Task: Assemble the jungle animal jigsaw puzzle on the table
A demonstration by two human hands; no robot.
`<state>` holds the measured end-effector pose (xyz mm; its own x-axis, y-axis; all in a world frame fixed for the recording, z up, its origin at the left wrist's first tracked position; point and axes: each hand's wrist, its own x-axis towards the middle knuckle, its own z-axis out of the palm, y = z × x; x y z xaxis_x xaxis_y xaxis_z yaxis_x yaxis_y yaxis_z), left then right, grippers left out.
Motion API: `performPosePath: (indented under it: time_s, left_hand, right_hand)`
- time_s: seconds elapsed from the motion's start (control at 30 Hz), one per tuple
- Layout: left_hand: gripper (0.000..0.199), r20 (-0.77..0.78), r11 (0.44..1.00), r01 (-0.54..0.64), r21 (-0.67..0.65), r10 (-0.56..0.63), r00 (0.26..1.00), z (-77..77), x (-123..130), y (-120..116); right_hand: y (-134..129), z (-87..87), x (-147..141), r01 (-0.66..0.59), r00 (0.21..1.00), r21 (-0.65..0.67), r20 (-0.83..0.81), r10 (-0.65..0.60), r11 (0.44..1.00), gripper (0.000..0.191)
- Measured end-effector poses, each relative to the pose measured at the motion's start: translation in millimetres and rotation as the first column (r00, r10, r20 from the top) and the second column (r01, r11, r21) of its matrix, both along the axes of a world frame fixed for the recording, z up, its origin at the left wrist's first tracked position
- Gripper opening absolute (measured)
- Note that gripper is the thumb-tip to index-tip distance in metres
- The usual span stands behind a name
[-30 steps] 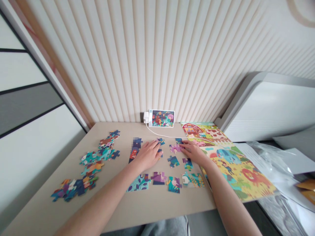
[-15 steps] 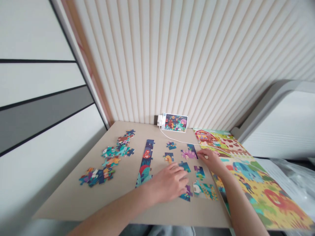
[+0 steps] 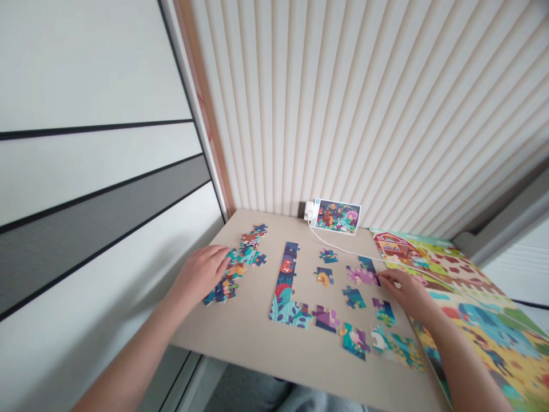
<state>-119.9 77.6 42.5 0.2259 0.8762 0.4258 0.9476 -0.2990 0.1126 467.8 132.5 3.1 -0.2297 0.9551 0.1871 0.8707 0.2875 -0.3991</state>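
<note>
Head view: near edge of the desk [image 3: 249, 337] first. Lowest pieces, left to right: corner of the L-shaped strip [image 3: 284, 290], purple piece [image 3: 326, 318] just beside it, teal piece [image 3: 354, 341] tilted, seaweed section [image 3: 398, 347] at the end. Animal board [image 3: 484, 317] lies to the right. Purple-green piece [image 3: 384, 312], blue piece [image 3: 354, 297] and yellow piece [image 3: 324, 277] lie loose and apart, farther in.

Left hand [image 3: 201, 276] is over the pile [image 3: 247, 256] at the desk's left, palm down, fingers reaching onto the pieces; tips partly hidden, can't tell how far open or whether they have hold of one. Right hand [image 3: 398, 286] is at the right edge of the pink section [image 3: 362, 274], thumb and index near its border; can't tell if they pinch it or just touch.

Doing it well, as judged: left takes one piece by its edge and lifts, no dragging, since pile pieces overlap and could slide off together. Spread the pile lightly if a print is buried. Right rests lightly on the pink section, no push, or its joint could open.

Farther back: dark piece [image 3: 328, 255], then farm board [image 3: 450, 266] at right. Cord [image 3: 334, 246] crosses the desk behind the loose pieces; best not snagged. Card [image 3: 338, 216] leans on the wall [image 3: 257, 114] beside the plug [image 3: 309, 210], picture outward, handy for checking prints.
</note>
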Motion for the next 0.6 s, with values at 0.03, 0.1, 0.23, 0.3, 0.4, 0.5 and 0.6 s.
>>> performPosePath:
  time_s: [0.03, 0.1, 0.23, 0.3, 0.4, 0.5, 0.6]
  left_hand:
    - [0.036, 0.007, 0.998, -0.067, 0.009, 0.067, 0.998, -4.0, -15, 7]
    - [0.039, 0.054, 0.990, -0.138, -0.036, 0.139, 0.989, -14.4, -36, 16]
    - [0.052, 0.121, 0.963, -0.194, -0.188, 0.219, 0.968, -40.2, -50, 19]
    - [0.061, 0.156, 0.955, -0.207, -0.211, 0.242, 0.958, -49.9, -47, 18]
    - [0.062, 0.238, 0.956, -0.185, -0.228, 0.239, 0.941, -52.2, -42, 18]
    - [0.056, 0.411, 0.957, -0.201, -0.208, 0.272, 0.870, -40.9, -48, 9]
    - [0.053, 0.509, 0.944, -0.289, -0.158, 0.329, 0.796, -28.6, -60, -13]
  right_hand:
    - [1, -0.9, 1, 0.000, 1.000, 0.002, 0.000, 0.000, 1.000, 0.039]
    - [2, -2.3, 2, -0.004, 1.000, 0.007, -0.001, 0.004, 1.000, 0.038]
    - [1, -2.1, 2, -0.004, 1.000, 0.026, -0.002, 0.004, 1.000, 0.038]
    - [1, -1.1, 1, -0.004, 1.000, 0.030, 0.000, 0.004, 1.000, 0.038]
    - [1, 0.2, 0, -0.021, 1.000, 0.029, 0.009, 0.021, 0.999, 0.039]
    - [2, -0.8, 1, -0.038, 0.999, 0.025, 0.015, 0.038, 0.999, 0.041]
    - [4, -4.7, 5, -0.046, 0.999, 0.024, 0.026, 0.046, 0.999, 0.042]
